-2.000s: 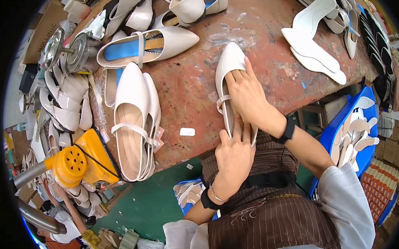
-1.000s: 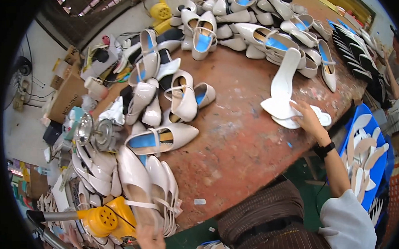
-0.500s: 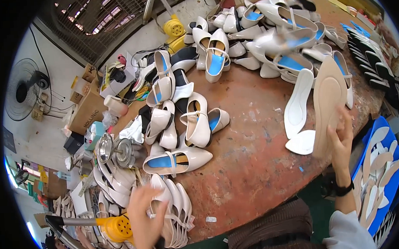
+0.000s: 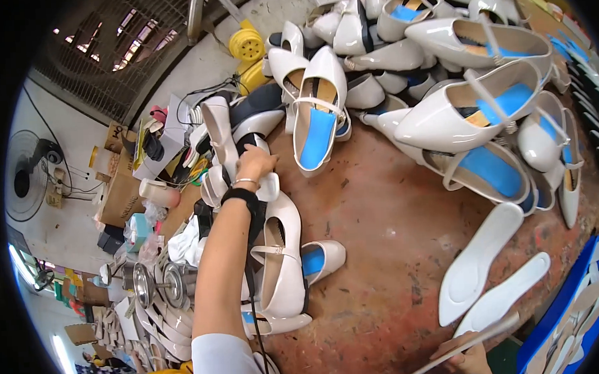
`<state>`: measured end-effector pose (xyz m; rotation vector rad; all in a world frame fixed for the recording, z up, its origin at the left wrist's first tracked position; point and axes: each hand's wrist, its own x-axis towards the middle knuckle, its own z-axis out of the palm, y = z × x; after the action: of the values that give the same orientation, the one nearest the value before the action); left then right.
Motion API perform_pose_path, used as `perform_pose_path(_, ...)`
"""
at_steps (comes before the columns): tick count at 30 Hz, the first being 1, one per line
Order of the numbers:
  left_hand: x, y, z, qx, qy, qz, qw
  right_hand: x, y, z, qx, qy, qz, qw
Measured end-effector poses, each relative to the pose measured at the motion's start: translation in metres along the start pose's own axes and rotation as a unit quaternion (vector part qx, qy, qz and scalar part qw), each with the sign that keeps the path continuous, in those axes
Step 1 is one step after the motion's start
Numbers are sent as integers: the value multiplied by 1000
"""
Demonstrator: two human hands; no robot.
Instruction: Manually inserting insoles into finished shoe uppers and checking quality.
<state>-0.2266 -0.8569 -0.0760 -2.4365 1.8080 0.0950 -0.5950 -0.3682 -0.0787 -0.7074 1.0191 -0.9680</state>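
Observation:
My left hand [image 4: 256, 165] reaches among the shoes at the left of the table, its fingers curled down beside a white piece [image 4: 269, 187] and a dark surface; what they hold is hidden. A cream strapped flat shoe [image 4: 285, 281] stands just nearer me. At the lower right my right hand [image 4: 467, 359] is closed on a beige insole [image 4: 447, 358], now seen nearly edge-on. Beyond that hand two white insoles, a wider one [image 4: 480, 266] and a narrower one [image 4: 508, 295], lie on the table.
Many cream shoes with blue inner patches [image 4: 492, 165] are heaped at the back and right of the worn reddish table [image 4: 383, 263]. A blue bin [image 4: 551, 296] of insoles stands at the right edge. Yellow-fitted metal arms [image 4: 246, 45] and a fan [image 4: 28, 165] are at the left.
My left hand has gone from the near left forward to the shoes farther up. My right hand has drawn the beige insole down toward me and turned it edge-on, uncovering the narrower white insole.

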Motion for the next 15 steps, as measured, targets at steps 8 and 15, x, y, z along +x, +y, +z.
perform_pose_path(8,16,-68,-33,-168,-14,2,986,6,4,3,-28,80,24,996)
perform_pose_path(15,-151,-102,-148,-782,-129,116,598,-4,1,10,-19,74,-56,996)
